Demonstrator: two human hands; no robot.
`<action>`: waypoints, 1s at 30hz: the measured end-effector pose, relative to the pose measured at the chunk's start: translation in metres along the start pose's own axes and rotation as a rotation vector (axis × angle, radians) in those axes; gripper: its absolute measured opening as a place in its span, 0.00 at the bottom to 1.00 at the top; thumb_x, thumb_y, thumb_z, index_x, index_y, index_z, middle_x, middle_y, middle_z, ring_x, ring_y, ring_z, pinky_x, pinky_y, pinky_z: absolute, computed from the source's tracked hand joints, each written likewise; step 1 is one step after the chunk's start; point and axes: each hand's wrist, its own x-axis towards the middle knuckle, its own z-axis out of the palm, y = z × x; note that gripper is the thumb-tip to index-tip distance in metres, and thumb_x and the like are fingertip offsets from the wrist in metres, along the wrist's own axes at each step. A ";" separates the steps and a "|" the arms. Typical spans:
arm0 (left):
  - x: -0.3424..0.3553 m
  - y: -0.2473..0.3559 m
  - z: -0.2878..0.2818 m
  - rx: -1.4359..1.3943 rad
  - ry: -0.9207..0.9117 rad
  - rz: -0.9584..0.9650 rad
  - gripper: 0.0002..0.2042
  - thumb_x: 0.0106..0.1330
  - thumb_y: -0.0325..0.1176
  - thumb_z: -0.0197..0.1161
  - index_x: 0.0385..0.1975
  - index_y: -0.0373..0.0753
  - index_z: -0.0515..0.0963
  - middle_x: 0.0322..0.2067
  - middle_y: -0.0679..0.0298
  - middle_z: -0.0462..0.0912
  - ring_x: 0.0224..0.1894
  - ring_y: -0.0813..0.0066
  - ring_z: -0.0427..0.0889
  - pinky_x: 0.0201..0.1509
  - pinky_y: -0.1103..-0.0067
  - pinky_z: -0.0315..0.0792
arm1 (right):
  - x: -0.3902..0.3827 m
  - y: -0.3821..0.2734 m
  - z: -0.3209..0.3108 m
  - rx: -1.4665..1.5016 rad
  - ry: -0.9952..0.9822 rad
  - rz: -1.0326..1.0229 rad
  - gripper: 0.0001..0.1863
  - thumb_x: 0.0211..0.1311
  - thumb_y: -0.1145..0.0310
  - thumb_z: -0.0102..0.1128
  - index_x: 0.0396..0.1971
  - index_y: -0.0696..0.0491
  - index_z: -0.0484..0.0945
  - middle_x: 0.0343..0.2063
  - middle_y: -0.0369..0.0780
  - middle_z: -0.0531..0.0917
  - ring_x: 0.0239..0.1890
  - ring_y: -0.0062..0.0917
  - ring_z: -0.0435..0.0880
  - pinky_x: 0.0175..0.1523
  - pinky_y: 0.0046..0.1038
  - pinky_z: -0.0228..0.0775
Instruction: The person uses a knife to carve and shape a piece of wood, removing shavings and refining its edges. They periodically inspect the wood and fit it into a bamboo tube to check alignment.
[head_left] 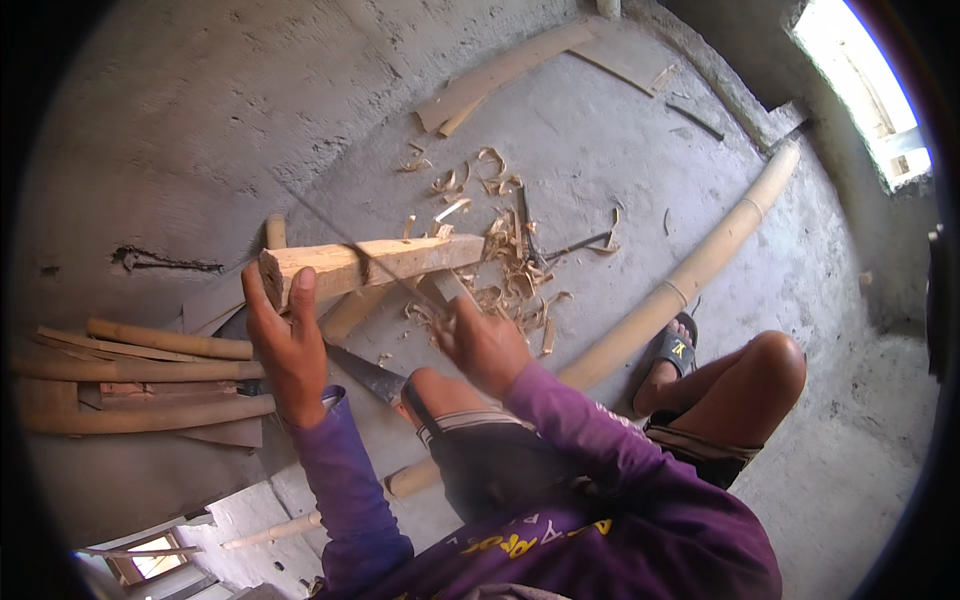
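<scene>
My left hand point(288, 340) grips the near left end of a squared wooden block point(410, 255), thumb and fingers around it. My right hand point(477, 340) is closed on the pale handle of a saw point(448, 290), whose thin, blurred blade runs diagonally to the upper left, across the block. Beneath the block, a dark metal saw blade point(360, 372) lies low near my knee, its far part partly hidden. Curled wood shavings point(540, 280) are scattered on the concrete floor beyond my hands.
A long bamboo pole point(733, 218) runs diagonally along the right, beside my sandalled foot point(665, 362). Bamboo pieces point(160, 398) are stacked at left. Flat boards point(510, 65) lie by the back wall point(210, 100). A bright opening point(850, 70) is at upper right.
</scene>
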 end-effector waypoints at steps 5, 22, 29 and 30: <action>-0.004 -0.007 -0.002 -0.112 -0.005 -0.029 0.22 0.77 0.43 0.61 0.58 0.30 0.68 0.48 0.49 0.79 0.51 0.63 0.81 0.54 0.69 0.76 | 0.007 0.007 -0.001 -0.149 0.062 0.107 0.16 0.71 0.59 0.62 0.44 0.55 0.69 0.27 0.52 0.85 0.28 0.52 0.86 0.33 0.49 0.77; -0.022 -0.018 -0.012 -0.077 -0.033 -0.088 0.28 0.77 0.44 0.61 0.65 0.28 0.65 0.56 0.48 0.74 0.58 0.61 0.77 0.59 0.69 0.75 | 0.012 0.034 0.006 -0.335 0.097 0.381 0.16 0.67 0.59 0.66 0.42 0.54 0.71 0.26 0.50 0.85 0.31 0.50 0.87 0.37 0.46 0.81; -0.023 -0.018 -0.007 -0.116 -0.011 -0.126 0.30 0.77 0.44 0.62 0.68 0.28 0.63 0.58 0.48 0.72 0.61 0.61 0.75 0.62 0.68 0.74 | 0.006 0.055 0.002 -0.067 -0.084 0.027 0.19 0.71 0.55 0.59 0.44 0.57 0.69 0.27 0.57 0.85 0.33 0.55 0.86 0.39 0.52 0.78; -0.024 -0.018 -0.009 -0.120 -0.008 -0.124 0.30 0.77 0.44 0.61 0.68 0.28 0.63 0.58 0.48 0.72 0.61 0.61 0.75 0.63 0.68 0.74 | 0.007 0.057 0.003 -0.159 -0.006 0.159 0.19 0.71 0.56 0.59 0.44 0.57 0.69 0.27 0.56 0.85 0.33 0.55 0.86 0.39 0.52 0.78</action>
